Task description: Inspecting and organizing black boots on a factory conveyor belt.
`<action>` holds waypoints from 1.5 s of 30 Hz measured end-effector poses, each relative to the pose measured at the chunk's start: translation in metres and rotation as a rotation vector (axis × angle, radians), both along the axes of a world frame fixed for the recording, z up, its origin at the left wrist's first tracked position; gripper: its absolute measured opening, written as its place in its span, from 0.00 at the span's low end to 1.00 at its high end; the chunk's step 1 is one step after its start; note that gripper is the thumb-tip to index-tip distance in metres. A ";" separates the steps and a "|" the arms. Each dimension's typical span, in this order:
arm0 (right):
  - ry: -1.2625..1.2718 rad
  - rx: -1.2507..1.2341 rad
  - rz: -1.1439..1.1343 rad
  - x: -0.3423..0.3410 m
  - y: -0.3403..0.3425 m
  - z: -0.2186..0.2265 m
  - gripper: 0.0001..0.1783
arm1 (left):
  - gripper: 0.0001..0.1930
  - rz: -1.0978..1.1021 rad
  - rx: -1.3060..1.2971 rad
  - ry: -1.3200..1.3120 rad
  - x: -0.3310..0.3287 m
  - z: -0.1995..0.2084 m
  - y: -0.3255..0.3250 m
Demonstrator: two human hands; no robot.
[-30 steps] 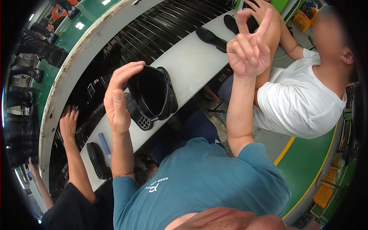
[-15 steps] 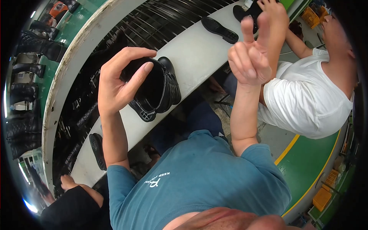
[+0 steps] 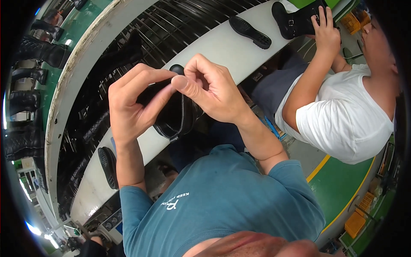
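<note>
A black boot (image 3: 174,122) stands on the white ledge with its opening toward me, largely hidden behind my hands. Over that opening, my left hand (image 3: 130,100) has its thumb and forefinger closed in a pinch. My right hand (image 3: 220,92) meets it there, its thumb and fingertips also pinched, touching or nearly touching the left fingertips. Whatever lies between the fingers is too small or too covered to make out. One black shoe sole (image 3: 249,32) lies on the ledge beyond my right hand, and another sole (image 3: 108,168) lies left of my left forearm.
A co-worker in a white shirt (image 3: 338,118) sits at my right, handling a black buckled boot (image 3: 295,22). Metal rollers (image 3: 192,23) run behind the white ledge (image 3: 214,53). More black boots (image 3: 26,100) fill a rack at the far left. Orange crates (image 3: 354,223) stand at the right.
My right hand has come down and left to meet my left fingertips; before, it was raised with two fingers extended. The left thumb and forefinger have closed. The co-worker's boot has come into fuller view.
</note>
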State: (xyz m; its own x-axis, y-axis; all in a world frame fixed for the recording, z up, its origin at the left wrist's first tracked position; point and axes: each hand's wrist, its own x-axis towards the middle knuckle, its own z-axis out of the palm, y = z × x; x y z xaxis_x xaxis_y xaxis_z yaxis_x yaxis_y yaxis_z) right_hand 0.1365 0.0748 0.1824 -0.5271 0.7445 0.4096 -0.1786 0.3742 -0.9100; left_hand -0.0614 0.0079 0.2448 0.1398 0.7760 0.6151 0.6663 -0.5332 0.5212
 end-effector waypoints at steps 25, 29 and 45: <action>-0.155 -0.383 -0.155 -0.009 -0.006 -0.134 0.28 | 0.14 -0.122 0.276 0.066 0.026 -0.024 -0.041; -0.082 -0.595 0.022 -0.005 -0.031 -0.111 0.34 | 0.21 -0.175 0.420 0.071 0.064 -0.050 -0.062; 0.342 -0.920 0.387 0.006 -0.045 -0.095 0.30 | 0.41 0.407 0.320 -0.212 0.029 -0.091 -0.048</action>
State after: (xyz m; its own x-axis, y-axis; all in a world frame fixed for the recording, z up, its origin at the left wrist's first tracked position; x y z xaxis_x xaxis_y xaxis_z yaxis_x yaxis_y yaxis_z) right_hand 0.1423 0.0301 0.0873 -0.7585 0.6493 -0.0558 -0.4391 -0.5725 -0.6924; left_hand -0.0325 -0.0397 0.1541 -0.2845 0.5114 0.8109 0.7497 -0.4085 0.5207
